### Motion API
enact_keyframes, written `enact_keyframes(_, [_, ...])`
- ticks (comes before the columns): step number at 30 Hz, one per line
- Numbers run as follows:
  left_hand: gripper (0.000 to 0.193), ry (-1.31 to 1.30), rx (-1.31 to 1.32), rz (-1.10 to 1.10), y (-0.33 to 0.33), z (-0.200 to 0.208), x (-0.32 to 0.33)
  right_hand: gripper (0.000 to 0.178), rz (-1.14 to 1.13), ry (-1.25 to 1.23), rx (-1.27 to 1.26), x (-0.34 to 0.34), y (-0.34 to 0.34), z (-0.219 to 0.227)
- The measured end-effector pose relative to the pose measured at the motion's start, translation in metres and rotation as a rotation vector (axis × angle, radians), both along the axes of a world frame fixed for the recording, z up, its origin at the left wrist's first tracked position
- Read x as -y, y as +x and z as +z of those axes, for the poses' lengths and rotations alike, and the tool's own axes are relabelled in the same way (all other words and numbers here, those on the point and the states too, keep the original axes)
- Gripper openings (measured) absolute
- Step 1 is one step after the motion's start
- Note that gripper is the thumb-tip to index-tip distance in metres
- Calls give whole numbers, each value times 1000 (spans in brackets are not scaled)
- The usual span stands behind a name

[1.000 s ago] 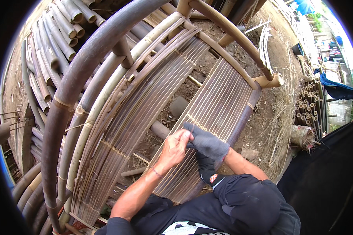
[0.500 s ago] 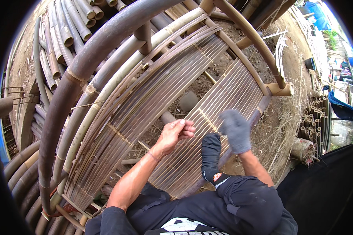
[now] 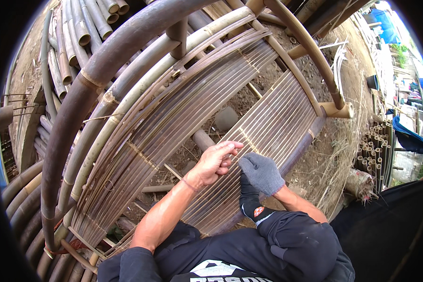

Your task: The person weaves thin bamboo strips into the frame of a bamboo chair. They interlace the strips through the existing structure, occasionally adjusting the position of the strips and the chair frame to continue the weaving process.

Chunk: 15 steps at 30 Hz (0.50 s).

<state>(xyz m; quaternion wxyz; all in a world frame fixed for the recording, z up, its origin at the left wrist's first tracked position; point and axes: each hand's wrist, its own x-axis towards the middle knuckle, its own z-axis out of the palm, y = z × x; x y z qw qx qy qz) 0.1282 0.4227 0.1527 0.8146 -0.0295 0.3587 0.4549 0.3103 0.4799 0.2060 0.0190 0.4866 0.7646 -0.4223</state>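
Observation:
My bare left hand [image 3: 218,162] is over the near edge of the gap between two slatted bamboo panels, its fingers curled and pinched. My right hand [image 3: 262,174], in a grey knitted glove, is closed just to its right. Whatever thin thing the fingers may hold does not show. Under both hands lies the narrower bamboo slat panel [image 3: 286,110], crossed by a pale woven binding [image 3: 249,140]. To its left is the wider slat panel [image 3: 174,115], with a similar binding [image 3: 143,156]. My foot in a dark sock [image 3: 249,197] rests on the narrower panel, beneath the gloved hand.
Thick curved bamboo poles [image 3: 105,61] frame the left and far sides. Cut bamboo poles [image 3: 82,33] are stacked beyond at the upper left. A bundle of thinner bamboo [image 3: 373,150] stands at the right, near a frayed log end [image 3: 361,182]. A round stone [image 3: 226,118] shows through the gap.
My gloved right hand has moved left and down from a blurred, raised position, and is now close to my left hand. My left hand has shifted slightly right.

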Motion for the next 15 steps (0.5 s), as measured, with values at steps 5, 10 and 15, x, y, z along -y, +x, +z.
enact_keyframes(5, [32,47,-99,41,9,2,2,24,-85,-172,-44,-3,-4,4])
enact_keyframes(10, [35,4,-58,31,6,0,2,24,-396,-500,-119,-7,-3,12])
enact_keyframes(15, [37,7,43,50,3,-1,3,26,-438,-416,-177,-6,1,7])
